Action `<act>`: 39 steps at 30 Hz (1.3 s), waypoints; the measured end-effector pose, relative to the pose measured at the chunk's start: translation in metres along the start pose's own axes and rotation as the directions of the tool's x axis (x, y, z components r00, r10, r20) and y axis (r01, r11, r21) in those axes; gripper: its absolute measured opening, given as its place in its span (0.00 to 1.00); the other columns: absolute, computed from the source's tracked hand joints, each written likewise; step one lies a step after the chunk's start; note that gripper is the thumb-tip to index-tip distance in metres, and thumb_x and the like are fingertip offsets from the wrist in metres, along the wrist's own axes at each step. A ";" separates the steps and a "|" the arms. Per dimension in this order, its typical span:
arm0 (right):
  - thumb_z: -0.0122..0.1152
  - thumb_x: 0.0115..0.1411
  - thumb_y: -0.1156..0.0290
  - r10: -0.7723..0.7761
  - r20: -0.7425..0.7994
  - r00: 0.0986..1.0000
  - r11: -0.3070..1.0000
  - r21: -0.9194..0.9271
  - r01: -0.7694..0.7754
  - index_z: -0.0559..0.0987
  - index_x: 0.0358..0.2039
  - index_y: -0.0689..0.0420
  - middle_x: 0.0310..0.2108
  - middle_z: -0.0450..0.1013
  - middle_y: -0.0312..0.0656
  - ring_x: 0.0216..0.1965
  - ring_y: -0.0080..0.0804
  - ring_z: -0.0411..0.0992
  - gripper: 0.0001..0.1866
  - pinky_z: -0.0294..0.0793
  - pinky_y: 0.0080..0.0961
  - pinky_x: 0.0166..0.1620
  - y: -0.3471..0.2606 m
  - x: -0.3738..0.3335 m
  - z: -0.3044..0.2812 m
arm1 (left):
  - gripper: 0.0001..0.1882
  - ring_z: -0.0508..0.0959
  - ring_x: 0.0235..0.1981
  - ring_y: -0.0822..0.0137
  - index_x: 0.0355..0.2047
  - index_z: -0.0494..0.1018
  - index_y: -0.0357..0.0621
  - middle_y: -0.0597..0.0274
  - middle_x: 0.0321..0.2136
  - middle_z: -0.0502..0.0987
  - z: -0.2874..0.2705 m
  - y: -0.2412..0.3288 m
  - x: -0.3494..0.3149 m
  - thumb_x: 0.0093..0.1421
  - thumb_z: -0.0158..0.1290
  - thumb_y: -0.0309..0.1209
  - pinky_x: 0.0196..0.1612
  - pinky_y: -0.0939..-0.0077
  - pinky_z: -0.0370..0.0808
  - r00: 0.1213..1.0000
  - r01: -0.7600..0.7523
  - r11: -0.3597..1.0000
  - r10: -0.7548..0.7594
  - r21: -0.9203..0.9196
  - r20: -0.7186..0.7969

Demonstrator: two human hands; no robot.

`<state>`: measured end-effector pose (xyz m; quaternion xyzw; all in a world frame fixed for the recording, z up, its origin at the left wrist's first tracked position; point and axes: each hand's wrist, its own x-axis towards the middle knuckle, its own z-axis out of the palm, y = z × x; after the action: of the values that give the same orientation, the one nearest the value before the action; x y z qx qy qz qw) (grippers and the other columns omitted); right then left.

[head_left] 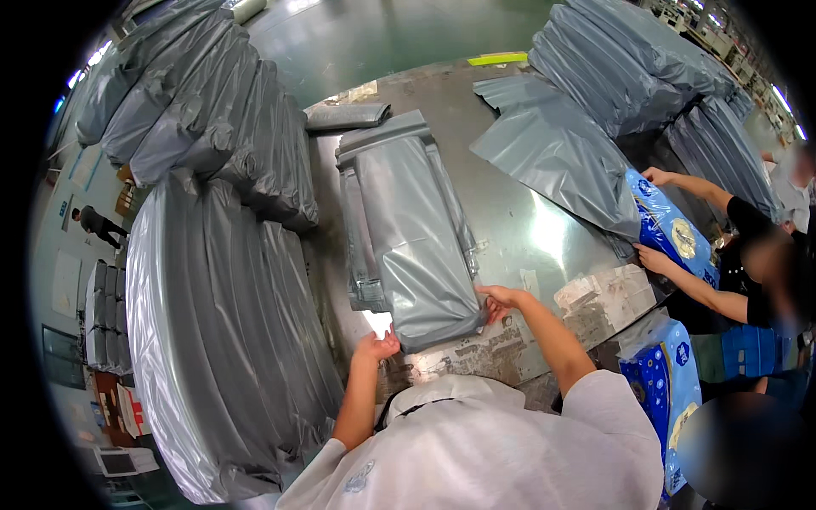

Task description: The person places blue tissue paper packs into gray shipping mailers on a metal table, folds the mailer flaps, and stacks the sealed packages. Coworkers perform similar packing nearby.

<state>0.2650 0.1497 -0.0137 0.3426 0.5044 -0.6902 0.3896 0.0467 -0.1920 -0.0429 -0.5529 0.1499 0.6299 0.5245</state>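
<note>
Stacks (234, 314), perhaps packages, either side of bag (416, 229)

Grey bundles (229, 323) (piled high) flanking a metal worktable (493, 208) suggest a factory workshop.

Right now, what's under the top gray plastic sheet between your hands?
More gray plastic pokes out along both sides, with the metal table below. The top sheet covers the middle, so I can't see what's there.

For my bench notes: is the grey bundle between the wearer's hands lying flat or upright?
The grey bundle lies flat: its broad side faces up on the metal table, left hand and right hand at its near corners.
</note>
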 end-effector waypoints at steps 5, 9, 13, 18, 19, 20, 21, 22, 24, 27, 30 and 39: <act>0.39 0.55 0.39 -0.433 0.050 0.900 0.865 0.303 0.399 0.72 0.32 0.63 0.30 0.72 0.44 0.31 0.36 0.73 0.33 0.70 0.25 0.33 0.045 -0.016 -0.001 | 0.24 0.61 0.52 0.59 0.48 0.55 0.39 0.49 0.51 0.60 0.020 -0.043 -0.048 0.56 0.45 0.40 0.55 0.63 0.55 0.846 -0.492 0.740 0.284 0.459 0.450; 0.57 0.53 0.56 -0.431 -0.134 0.892 0.902 -0.060 0.427 0.77 0.24 0.58 0.21 0.69 0.31 0.24 0.20 0.65 0.16 0.62 0.14 0.27 0.046 -0.017 0.005 | 0.37 0.49 0.60 0.59 0.56 0.45 0.38 0.49 0.58 0.48 0.016 -0.100 -0.048 0.50 0.54 0.29 0.58 0.65 0.49 0.487 -0.772 -0.257 0.346 0.581 0.802; 0.56 0.54 0.59 -0.639 -0.552 0.536 0.676 -0.069 0.734 0.74 0.19 0.56 0.17 0.64 0.26 0.19 0.14 0.57 0.15 0.57 0.14 0.23 0.036 0.008 0.040 | 0.44 0.47 0.59 0.60 0.58 0.37 0.38 0.51 0.58 0.44 0.020 -0.116 -0.015 0.48 0.54 0.25 0.59 0.72 0.46 0.342 -0.703 -0.488 0.406 0.518 0.847; 0.43 0.60 0.60 -0.612 -0.750 0.250 0.684 -0.344 0.643 0.70 0.27 0.62 0.28 0.68 0.43 0.32 0.37 0.65 0.17 0.63 0.30 0.37 0.046 0.090 0.045 | 0.34 0.54 0.57 0.60 0.58 0.46 0.39 0.51 0.56 0.54 0.033 -0.101 0.005 0.58 0.44 0.44 0.58 0.71 0.50 0.322 -0.664 -0.428 0.577 0.613 0.751; 0.42 0.60 0.58 -0.513 -0.818 0.262 0.694 -0.215 0.687 0.70 0.29 0.61 0.29 0.69 0.43 0.32 0.37 0.65 0.18 0.63 0.29 0.38 0.040 0.094 0.044 | 0.34 0.55 0.56 0.60 0.58 0.47 0.40 0.53 0.55 0.55 0.038 -0.096 0.006 0.58 0.40 0.49 0.57 0.70 0.52 0.460 -0.752 -0.151 0.578 0.642 0.674; 0.41 0.60 0.56 -0.405 -0.869 0.284 0.684 -0.082 0.725 0.70 0.30 0.61 0.30 0.69 0.44 0.33 0.36 0.65 0.19 0.63 0.29 0.39 0.033 0.098 0.045 | 0.36 0.57 0.56 0.60 0.58 0.48 0.41 0.54 0.54 0.56 0.042 -0.091 0.006 0.57 0.37 0.53 0.56 0.70 0.54 0.594 -0.765 0.140 0.530 0.629 0.605; 0.41 0.60 0.54 -0.295 -0.903 0.312 0.651 0.049 0.757 0.69 0.32 0.61 0.31 0.69 0.44 0.33 0.36 0.66 0.21 0.63 0.29 0.40 0.027 0.101 0.046 | 0.38 0.59 0.55 0.60 0.57 0.49 0.42 0.55 0.54 0.58 0.046 -0.084 0.009 0.57 0.34 0.58 0.56 0.69 0.56 0.710 -0.704 0.416 0.435 0.575 0.554; 0.40 0.59 0.48 -0.294 -0.821 0.489 0.630 0.218 0.745 0.66 0.45 0.61 0.43 0.66 0.46 0.44 0.35 0.64 0.27 0.61 0.28 0.47 0.023 0.098 0.043 | 0.42 0.63 0.52 0.60 0.56 0.51 0.44 0.57 0.52 0.61 0.051 -0.082 0.015 0.53 0.27 0.65 0.53 0.67 0.61 0.696 -0.713 0.369 0.476 0.596 0.538; 0.40 0.58 0.47 -0.346 -0.727 0.593 0.474 0.410 0.779 0.59 0.53 0.58 0.51 0.59 0.45 0.51 0.34 0.59 0.31 0.58 0.28 0.51 0.014 0.086 0.046 | 0.42 0.64 0.51 0.60 0.56 0.52 0.43 0.57 0.52 0.61 0.055 -0.088 0.012 0.53 0.26 0.65 0.52 0.66 0.62 0.726 -0.688 0.443 0.432 0.575 0.536; 0.50 0.53 0.48 -0.534 -0.439 0.723 0.505 0.520 0.689 0.50 0.58 0.56 0.55 0.53 0.45 0.55 0.34 0.53 0.39 0.55 0.29 0.55 -0.021 0.012 0.055 | 0.36 0.67 0.48 0.60 0.55 0.53 0.46 0.56 0.49 0.63 0.069 -0.090 -0.019 0.54 0.40 0.57 0.49 0.63 0.66 0.749 -0.659 0.477 0.340 0.582 0.569; 0.59 0.47 0.52 -0.562 -0.269 0.782 0.628 0.477 0.615 0.62 0.51 0.63 0.48 0.64 0.47 0.46 0.35 0.66 0.37 0.64 0.29 0.49 -0.049 -0.066 0.061 | 0.36 0.68 0.45 0.59 0.55 0.53 0.48 0.55 0.46 0.65 0.092 -0.113 -0.067 0.48 0.55 0.43 0.47 0.63 0.67 0.799 -0.595 0.361 0.362 0.718 0.480; 0.59 0.46 0.59 -0.710 -0.212 0.672 0.468 0.570 0.675 0.54 0.55 0.60 0.48 0.63 0.48 0.49 0.38 0.63 0.39 0.64 0.34 0.50 -0.047 -0.177 0.167 | 0.44 0.55 0.56 0.59 0.60 0.42 0.40 0.50 0.56 0.52 0.061 -0.237 -0.275 0.48 0.52 0.40 0.55 0.68 0.54 0.293 -0.903 -0.173 0.423 0.394 0.857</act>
<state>0.2916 0.0314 0.2027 0.1953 0.3391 -0.9193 -0.0413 0.1649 -0.1858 0.3055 0.1706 0.6118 0.7127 0.2977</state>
